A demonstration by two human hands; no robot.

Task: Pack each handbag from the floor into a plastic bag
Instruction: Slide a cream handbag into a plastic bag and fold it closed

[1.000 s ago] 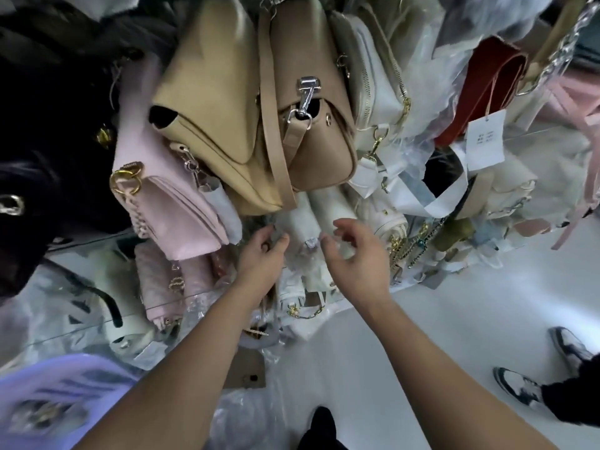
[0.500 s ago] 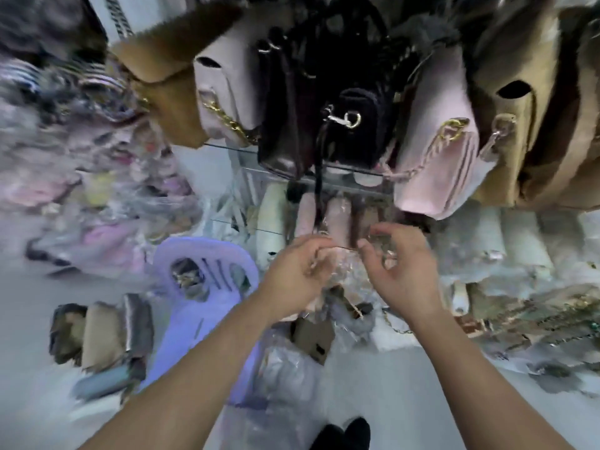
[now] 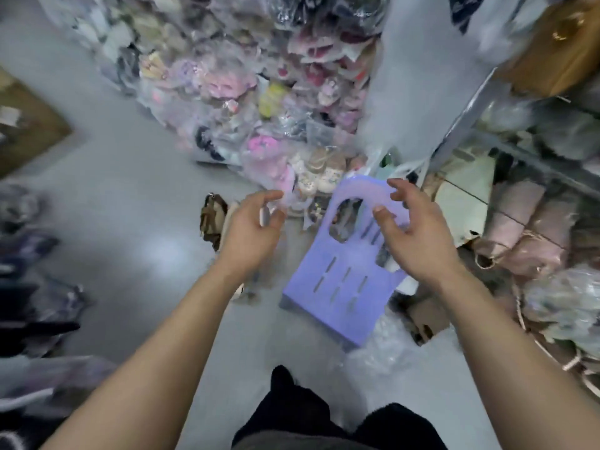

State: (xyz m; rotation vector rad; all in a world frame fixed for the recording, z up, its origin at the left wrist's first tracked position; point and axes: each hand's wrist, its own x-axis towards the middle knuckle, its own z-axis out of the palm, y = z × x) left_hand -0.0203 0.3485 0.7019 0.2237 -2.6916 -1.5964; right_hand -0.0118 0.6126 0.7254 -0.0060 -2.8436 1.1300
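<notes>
A purple chair [image 3: 373,306] stands near possibly bagged slippers [image 3: 321,164].

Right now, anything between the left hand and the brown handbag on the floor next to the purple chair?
Nothing visible. The left hand hovers over the right edge of the brown handbag. The purple chair stands further right, below the right hand, off that path. Whether the left hand holds something is too blurred to tell.

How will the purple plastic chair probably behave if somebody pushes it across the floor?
The purple chair looks like thin moulded plastic with slots, so it is probably light and stiff. The floor looks smooth and glossy, so it would likely slide easily. Pushed high on its back, it might tip.
</notes>
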